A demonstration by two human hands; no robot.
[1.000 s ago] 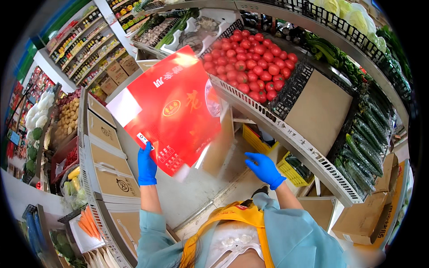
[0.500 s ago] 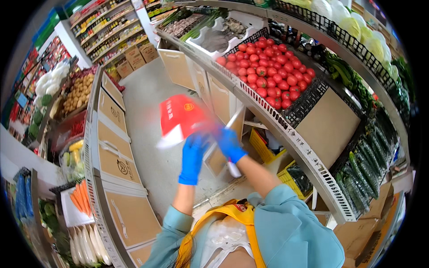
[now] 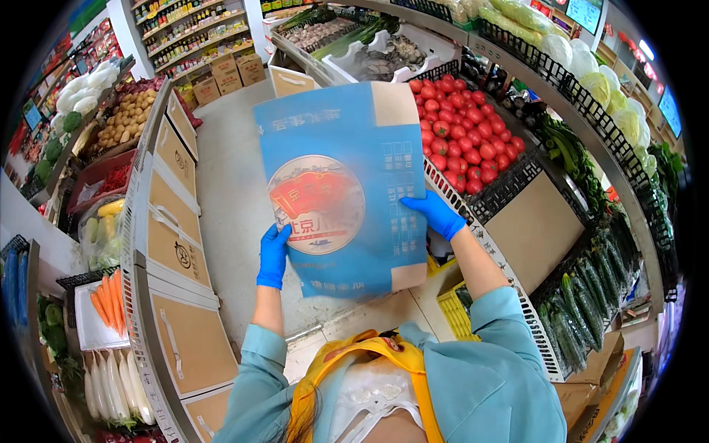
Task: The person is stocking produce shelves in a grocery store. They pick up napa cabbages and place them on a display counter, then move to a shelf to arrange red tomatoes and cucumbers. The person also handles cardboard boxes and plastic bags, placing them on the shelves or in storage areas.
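1. Blue printed sheet [image 3: 384, 159]: center of frame, spread flat-ish, print side visible.
2. Left hand [image 3: 273, 257]: gripping its left edge.
3. Right hand [image 3: 436, 214]: gripping its right edge.
4. Print I see: round emblem [image 3: 347, 199], red lettering [image 3: 316, 227], tick-box columns [image 3: 399, 199] right, pale characters [image 3: 329, 123] top and bottom.

A grey floor [image 3: 236, 184] runs as an aisle in front of me, meeting pale tiles [image 3: 306, 345] at its near end. On the left, a produce stand [image 3: 140, 317] has tan cabinet doors [image 3: 192, 317] below its metal edge; opposite it, a perforated rail [image 3: 543, 340] fronts another stand. Beyond, I see bottle-filled shelves [image 3: 188, 28] beside a white pillar [image 3: 127, 44], with cardboard boxes [image 3: 225, 72] stacked at their foot. A bright tube light [image 3: 646, 49] glows at upper right, near a lit blue screen [image 3: 669, 111].
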